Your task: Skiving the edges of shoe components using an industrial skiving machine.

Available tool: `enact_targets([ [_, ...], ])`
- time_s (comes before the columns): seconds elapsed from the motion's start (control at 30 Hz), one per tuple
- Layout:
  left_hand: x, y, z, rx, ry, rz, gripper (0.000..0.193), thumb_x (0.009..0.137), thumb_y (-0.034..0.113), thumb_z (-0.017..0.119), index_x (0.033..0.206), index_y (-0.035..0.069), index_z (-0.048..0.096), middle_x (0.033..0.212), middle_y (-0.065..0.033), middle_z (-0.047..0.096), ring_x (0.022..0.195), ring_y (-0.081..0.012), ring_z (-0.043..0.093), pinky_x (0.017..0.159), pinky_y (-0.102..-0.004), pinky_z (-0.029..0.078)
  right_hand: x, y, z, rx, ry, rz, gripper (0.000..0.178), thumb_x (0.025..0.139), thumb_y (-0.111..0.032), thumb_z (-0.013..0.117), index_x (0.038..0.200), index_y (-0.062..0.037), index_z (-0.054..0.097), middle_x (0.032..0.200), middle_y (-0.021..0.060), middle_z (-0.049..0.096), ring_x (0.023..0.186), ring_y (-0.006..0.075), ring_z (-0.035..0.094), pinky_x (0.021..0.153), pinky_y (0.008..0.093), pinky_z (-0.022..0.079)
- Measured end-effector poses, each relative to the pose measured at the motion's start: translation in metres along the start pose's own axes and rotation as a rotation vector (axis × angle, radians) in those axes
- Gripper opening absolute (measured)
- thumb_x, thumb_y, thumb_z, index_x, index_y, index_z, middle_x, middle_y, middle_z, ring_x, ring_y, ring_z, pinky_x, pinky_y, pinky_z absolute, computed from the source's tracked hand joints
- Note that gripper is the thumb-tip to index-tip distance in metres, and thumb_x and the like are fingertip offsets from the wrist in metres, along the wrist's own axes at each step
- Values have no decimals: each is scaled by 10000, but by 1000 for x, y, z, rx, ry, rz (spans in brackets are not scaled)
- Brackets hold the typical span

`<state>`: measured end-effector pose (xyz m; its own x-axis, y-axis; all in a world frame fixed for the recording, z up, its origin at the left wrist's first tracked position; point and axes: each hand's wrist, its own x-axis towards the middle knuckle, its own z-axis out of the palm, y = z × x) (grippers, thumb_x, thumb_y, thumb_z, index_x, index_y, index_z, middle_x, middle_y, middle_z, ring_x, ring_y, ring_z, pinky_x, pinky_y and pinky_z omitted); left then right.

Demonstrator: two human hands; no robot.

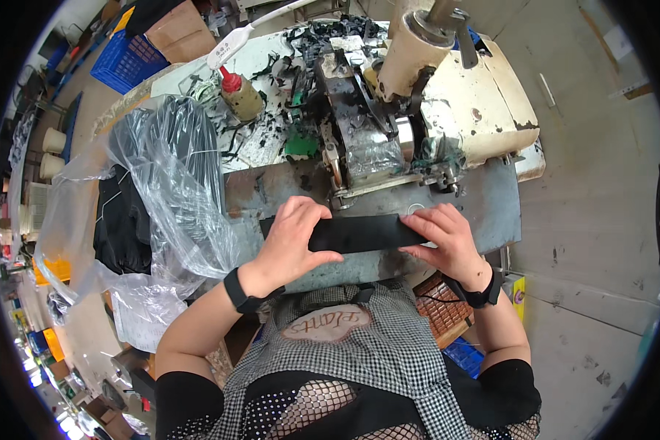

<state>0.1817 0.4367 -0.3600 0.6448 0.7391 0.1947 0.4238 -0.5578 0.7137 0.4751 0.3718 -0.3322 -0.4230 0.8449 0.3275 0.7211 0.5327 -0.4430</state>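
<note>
Between my two hands a flat black strip (363,234), leather-like or fabric, lies level just in front of a machine. My left hand (292,235) grips its left part, with thumb and fingers on opposite long edges. At the other end, my right hand (441,237) pinches the strip between thumb and fingers. The machine (370,125), with a dark metal working head and a cream body, stands directly beyond the strip on a grey metal tabletop (491,202). What the strip is cut from or meant as cannot be told.
Clear plastic bags (187,176) with black pieces inside fill the table's left side. Black scraps (330,37) litter the white surface behind, beside a red-capped bottle (240,95). A blue crate (128,59) and cardboard box (180,35) stand at far left. A wall (601,183) rises on the right.
</note>
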Motion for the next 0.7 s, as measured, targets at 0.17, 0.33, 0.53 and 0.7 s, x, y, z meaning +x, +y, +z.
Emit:
enact_targets([
  [0.17, 29, 14, -48, -194, -289, -135, 484, 708, 294, 833, 1021, 43, 562, 897, -131, 657, 852, -337, 642, 746, -395, 483, 25, 4, -23, -62, 60, -227, 460, 669, -182, 677, 1115, -71, 668, 946, 76, 628, 752, 231, 582, 653, 346, 475],
  [0.33, 58, 13, -72, -310, -383, -188, 228, 806, 158, 773, 901, 16, 622, 732, -66, 643, 635, -112, 600, 606, -251, 460, 49, 8, -22, -169, 190, -339, 395, 642, -147, 672, 1028, -63, 680, 978, 109, 641, 847, 254, 622, 697, 363, 517],
  [0.53, 78, -2, -69, -498, -380, -281, 230, 846, 93, 734, 1024, 4, 619, 907, -24, 686, 852, -66, 618, 769, -240, 492, 59, 26, -17, -310, 263, -350, 352, 654, -116, 646, 995, -40, 695, 992, 114, 647, 875, 263, 632, 740, 383, 527],
  [0.7, 94, -12, -71, -573, -349, -235, 208, 836, 53, 725, 1021, 17, 636, 942, -29, 674, 910, -80, 614, 857, -248, 480, 62, 43, -3, -347, 326, -367, 343, 665, -88, 646, 996, -14, 700, 936, 103, 648, 854, 252, 633, 739, 381, 525],
])
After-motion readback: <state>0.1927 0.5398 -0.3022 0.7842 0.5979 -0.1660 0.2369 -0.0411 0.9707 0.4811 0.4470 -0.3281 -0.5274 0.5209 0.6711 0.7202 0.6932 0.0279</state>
